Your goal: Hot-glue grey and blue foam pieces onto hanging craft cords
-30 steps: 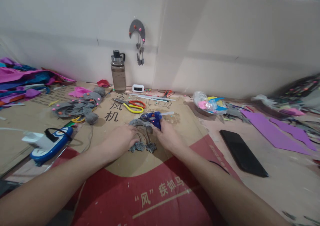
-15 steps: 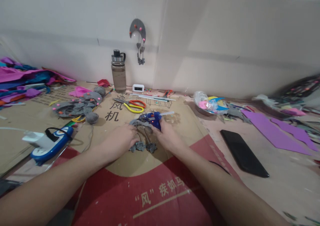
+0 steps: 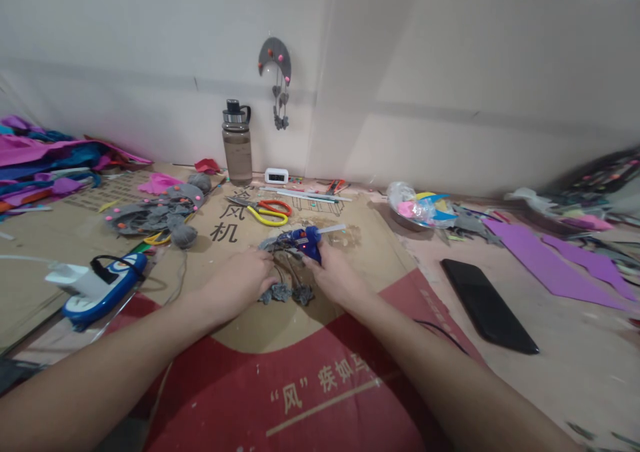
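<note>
My right hand (image 3: 333, 270) is wrapped round a blue hot glue gun (image 3: 309, 242). A pale glue stick (image 3: 333, 228) pokes out of its back, and a small red light shows on its side. The gun's front end lies over a grey felt piece (image 3: 274, 244), partly hidden by the gun and my hands. My left hand (image 3: 253, 275) presses its fingers on the left edge of that felt. Below the felt, grey cords lead down to several ruffled grey felt flowers (image 3: 281, 293) on the cardboard (image 3: 245, 332).
Scissors (image 3: 267, 212) with red and yellow handles lie behind my hands, near a water bottle (image 3: 237, 147) and small clock (image 3: 277, 176). Left are grey felt crescents (image 3: 135, 219) and a blue power strip (image 3: 107, 292); right, a phone (image 3: 489, 305). A moon ornament (image 3: 275, 59) hangs on the wall.
The glue gun and my right hand have shifted slightly left and down over the grey felt. My left hand stays in place.
</note>
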Demonstrator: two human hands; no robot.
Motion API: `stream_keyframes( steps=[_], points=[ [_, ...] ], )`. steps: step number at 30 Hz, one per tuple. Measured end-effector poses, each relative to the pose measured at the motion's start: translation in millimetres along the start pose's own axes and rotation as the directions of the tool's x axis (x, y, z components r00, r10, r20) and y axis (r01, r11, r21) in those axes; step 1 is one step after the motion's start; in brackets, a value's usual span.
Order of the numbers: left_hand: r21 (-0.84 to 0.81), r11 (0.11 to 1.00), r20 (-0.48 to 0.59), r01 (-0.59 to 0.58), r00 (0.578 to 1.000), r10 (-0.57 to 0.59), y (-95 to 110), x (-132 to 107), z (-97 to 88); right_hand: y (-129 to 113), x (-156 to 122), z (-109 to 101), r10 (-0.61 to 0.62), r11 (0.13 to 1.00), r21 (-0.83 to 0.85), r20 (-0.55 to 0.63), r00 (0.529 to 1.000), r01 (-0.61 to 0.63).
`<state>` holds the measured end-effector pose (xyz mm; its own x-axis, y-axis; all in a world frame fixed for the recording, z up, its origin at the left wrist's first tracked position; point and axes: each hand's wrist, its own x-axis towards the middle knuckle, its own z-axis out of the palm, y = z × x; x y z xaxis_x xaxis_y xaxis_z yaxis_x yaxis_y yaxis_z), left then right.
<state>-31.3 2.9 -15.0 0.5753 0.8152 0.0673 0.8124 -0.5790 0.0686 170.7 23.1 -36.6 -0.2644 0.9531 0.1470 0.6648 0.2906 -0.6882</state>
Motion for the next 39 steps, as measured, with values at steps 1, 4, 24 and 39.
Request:
stream_keyframes(
  steps=[1, 4, 24, 39],
  points=[
    [0.005, 1.000, -0.001, -0.011, 1.000, 0.011, -0.3, -0.2, 0.2, -0.2, -0.4, 0.2, 0.008, 1.000, -0.012, 0.009, 1.000, -0.007],
    [0.007, 1.000, -0.001, -0.022, 1.000, 0.022, -0.6, -0.6, 0.1, -0.9, 0.2, 0.2, 0.028, 0.999, -0.027, 0.000, 1.000, -0.028],
    [0.004, 1.000, 0.012, -0.001, 1.000, 0.001, -0.1, 0.1, 0.0, -1.3, -1.8, -3.1, -0.015, 0.999, 0.028, -0.032, 0.999, 0.016],
    [-0.080, 0.995, -0.023, 0.054, 0.998, -0.056, 2.3, -2.2, -2.2, -0.9, 0.4, -1.8, 0.028, 0.996, 0.091, -0.022, 0.999, -0.026]
  ],
)
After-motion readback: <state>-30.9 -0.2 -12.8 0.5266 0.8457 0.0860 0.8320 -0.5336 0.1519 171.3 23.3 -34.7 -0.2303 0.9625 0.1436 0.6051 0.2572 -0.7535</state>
